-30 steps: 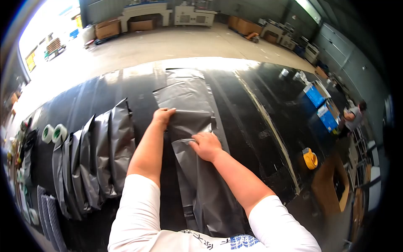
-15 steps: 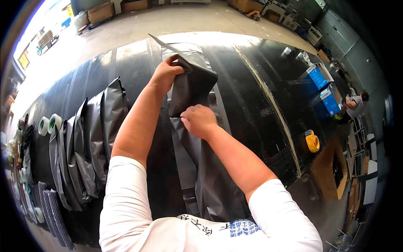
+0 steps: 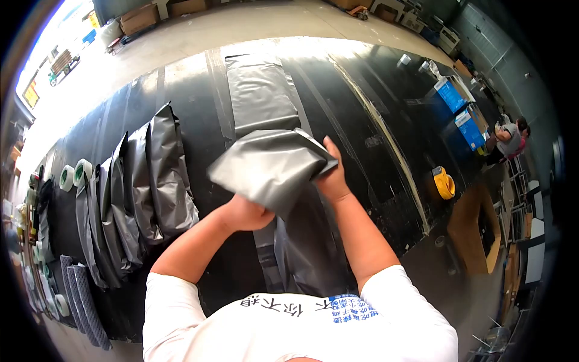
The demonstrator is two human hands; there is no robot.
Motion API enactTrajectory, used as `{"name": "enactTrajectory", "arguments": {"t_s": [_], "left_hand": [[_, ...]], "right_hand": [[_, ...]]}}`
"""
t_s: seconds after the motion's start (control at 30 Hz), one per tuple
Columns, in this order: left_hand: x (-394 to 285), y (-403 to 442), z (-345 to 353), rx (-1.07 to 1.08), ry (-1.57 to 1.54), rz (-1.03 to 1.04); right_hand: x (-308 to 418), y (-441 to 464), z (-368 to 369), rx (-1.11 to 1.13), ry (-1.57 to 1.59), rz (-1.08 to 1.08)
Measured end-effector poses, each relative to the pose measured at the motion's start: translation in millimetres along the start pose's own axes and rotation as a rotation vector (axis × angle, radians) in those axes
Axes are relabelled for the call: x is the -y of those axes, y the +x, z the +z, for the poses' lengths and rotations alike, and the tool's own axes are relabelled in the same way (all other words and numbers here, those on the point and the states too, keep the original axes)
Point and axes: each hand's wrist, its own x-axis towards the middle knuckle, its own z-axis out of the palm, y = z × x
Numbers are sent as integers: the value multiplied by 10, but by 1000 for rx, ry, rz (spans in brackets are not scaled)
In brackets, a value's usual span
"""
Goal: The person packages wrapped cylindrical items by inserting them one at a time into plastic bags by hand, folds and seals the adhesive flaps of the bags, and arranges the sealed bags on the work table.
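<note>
A grey plastic bag [image 3: 271, 166] is raised over the table in front of me, its near end lifted and bulging. My left hand [image 3: 244, 214] is closed on its lower left edge, the fingertips partly hidden by the plastic. At the right corner, my right hand [image 3: 332, 175] grips the bag with the forefinger side up; some fingers are behind it. Beneath lies another flat grey bag [image 3: 262, 93], stretching away toward the far table edge. More dark grey plastic [image 3: 307, 247] runs from under the held bag toward my shirt.
Several filled grey bags [image 3: 139, 187] stand in a row at left, beside tape rolls [image 3: 78, 174] and a grey quilted roll [image 3: 84, 301]. On the black table [image 3: 356, 193] at right are a yellow tape roll [image 3: 444, 184] and blue boxes [image 3: 469, 130]. People [image 3: 511, 139] are beyond.
The held bag has swung down and turned toward me, opening out wider. My left hand came down and nearer; my right hand moved to the bag's right side.
</note>
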Motion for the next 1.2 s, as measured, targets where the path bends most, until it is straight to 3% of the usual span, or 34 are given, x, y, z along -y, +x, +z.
{"name": "enactTrajectory", "arguments": {"t_s": [0.03, 0.07, 0.17, 0.23, 0.27, 0.3, 0.4, 0.5, 0.53, 0.63, 0.67, 0.77, 0.8, 0.87, 0.93, 1.03, 1.2], "left_hand": [[-83, -169, 104, 16, 69, 31], [-180, -266, 150, 86, 170, 45], [-504, -127, 39, 36, -5, -145], [-336, -351, 427, -150, -300, -468], [-253, -461, 621, -286, -455, -605], [-255, -446, 557, -210, -28, -557], [-63, -518, 733, -424, -149, -525], [-220, -383, 595, -397, -207, -700], [-199, -394, 622, -420, -233, -680], [-309, -296, 572, -261, -596, -1438], [-256, -344, 635, -330, -692, -1354], [-209, -434, 745, -444, -797, -1404], [-193, -477, 800, -435, -809, -1382], [-151, -560, 891, -429, -828, -1333], [-156, -545, 901, -432, -612, -1369], [159, -810, 1070, -395, -343, -1323], [29, -700, 952, -231, 26, -1224]], "right_hand": [[170, -60, -86, 20, -573, -323], [552, -155, -91, 133, -391, -94], [1040, -251, -243, 401, -550, -102], [1159, -361, -342, 477, -553, -138], [1171, -434, -371, 474, -464, -49], [1183, -475, -393, 470, -378, 35], [1124, -537, -345, 457, -535, 72], [1021, -400, -177, 359, -608, 379], [999, -392, -188, 379, -617, 371], [887, -280, -94, 382, -818, 396], [852, -259, -88, 383, -837, 390], [898, -205, -16, 352, -1007, 396], [868, -248, 24, 250, -1140, 269], [807, -228, 31, 262, -1113, 140], [750, -197, 5, 280, -1069, -27], [584, -233, -92, 290, -607, 98], [545, -367, -121, 290, -597, 148]]}}
